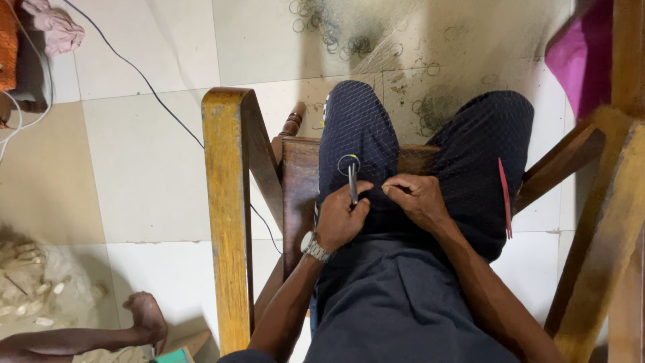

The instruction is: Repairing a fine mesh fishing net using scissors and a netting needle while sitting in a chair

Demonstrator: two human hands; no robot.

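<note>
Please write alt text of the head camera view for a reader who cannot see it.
A seated person's left hand holds a thin metal tool with a ring at its tip, while the right hand pinches fine netting spread over dark trousers. A red stick lies on the right thigh. A wooden chair arm and another person's bare foot are at left.

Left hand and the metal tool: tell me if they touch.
Touching. The head view shows the left hand closed around the metal tool, whose tip protrudes above the fingers.
</note>
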